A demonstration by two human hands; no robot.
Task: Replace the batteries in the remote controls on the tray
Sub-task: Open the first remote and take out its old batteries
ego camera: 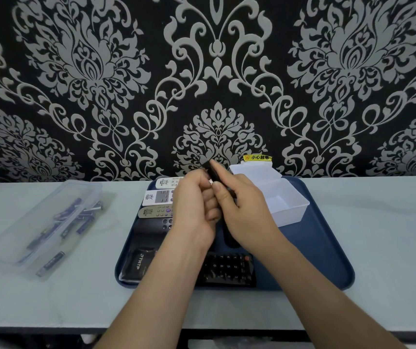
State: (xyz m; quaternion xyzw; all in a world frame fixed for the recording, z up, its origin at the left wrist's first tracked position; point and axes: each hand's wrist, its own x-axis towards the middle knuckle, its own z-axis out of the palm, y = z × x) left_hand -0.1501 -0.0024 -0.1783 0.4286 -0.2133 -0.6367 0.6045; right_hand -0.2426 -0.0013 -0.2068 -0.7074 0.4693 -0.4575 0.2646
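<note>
Above the blue tray (pixel 327 260), a black remote (pixel 214 171) held in both hands.
Light, stiff, smooth plastic, probably slippery: best taken by its long sides, as the right hand (pixel 242 210) grips it; the left hand (pixel 194 205) curls onto its back.

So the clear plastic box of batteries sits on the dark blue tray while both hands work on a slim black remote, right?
Not quite. The head view shows the clear plastic box of batteries lying on the pale table, left of the dark blue tray, not on it. The left hand and right hand do work on the slim black remote.
</note>
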